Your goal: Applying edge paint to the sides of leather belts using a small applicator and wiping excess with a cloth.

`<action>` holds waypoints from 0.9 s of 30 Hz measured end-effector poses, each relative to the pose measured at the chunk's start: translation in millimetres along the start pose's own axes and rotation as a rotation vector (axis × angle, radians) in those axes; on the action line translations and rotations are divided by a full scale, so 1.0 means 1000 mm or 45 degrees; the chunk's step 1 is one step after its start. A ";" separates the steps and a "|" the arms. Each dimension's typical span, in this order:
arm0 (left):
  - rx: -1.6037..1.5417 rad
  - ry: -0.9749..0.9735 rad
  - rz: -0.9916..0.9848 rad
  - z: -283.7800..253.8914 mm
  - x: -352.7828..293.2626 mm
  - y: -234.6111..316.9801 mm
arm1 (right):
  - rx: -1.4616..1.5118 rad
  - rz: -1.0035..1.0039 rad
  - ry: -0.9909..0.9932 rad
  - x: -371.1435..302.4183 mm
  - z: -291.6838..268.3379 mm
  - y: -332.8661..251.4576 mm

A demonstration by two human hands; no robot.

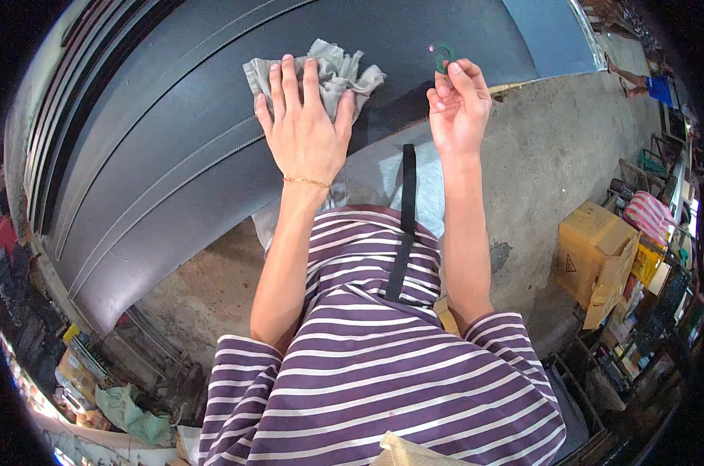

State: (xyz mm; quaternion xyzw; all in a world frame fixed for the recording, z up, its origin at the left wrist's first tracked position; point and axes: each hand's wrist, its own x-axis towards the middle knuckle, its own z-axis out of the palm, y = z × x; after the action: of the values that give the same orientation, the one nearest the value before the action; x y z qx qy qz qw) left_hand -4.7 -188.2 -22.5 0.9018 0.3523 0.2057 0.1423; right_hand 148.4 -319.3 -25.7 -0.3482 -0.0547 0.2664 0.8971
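Note:
My left hand [305, 128] lies with its fingers spread on a crumpled grey cloth [336, 66], pressing it against a dark, smooth leather-like sheet [204, 132]. The cloth bunches up beyond my fingertips and beside my thumb. Over the near edge of the sheet, to the right, my right hand [461, 109] is raised with its fingers curled. Thumb and forefinger pinch a small dark green curved piece [443, 56], like a loop, with a pinkish spot at its tip; its exact kind is unclear.
Several long stitched lines run across the sheet, and dark strips [80, 101] lie along its left side. A cardboard box [593, 241] stands on the concrete floor [534, 163] at the right, beside cluttered shelving. Crates and a green bag [131, 415] sit at the lower left.

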 end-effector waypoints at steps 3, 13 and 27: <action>-0.011 0.028 -0.006 0.000 0.003 -0.002 | -0.001 -0.007 -0.014 0.003 0.001 0.001; -0.471 0.578 -0.096 -0.031 -0.004 -0.040 | -0.270 0.036 -0.079 -0.001 0.013 -0.002; -0.475 0.161 0.059 -0.016 -0.020 -0.017 | -0.623 -0.194 -0.135 0.007 0.005 0.012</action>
State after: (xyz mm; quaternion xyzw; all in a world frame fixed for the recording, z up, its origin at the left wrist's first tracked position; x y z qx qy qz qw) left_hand -35.1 -188.1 -20.1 0.8529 0.2955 0.3271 0.2796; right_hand 148.0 -304.8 -30.1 -0.5350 -0.1907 0.1948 0.7996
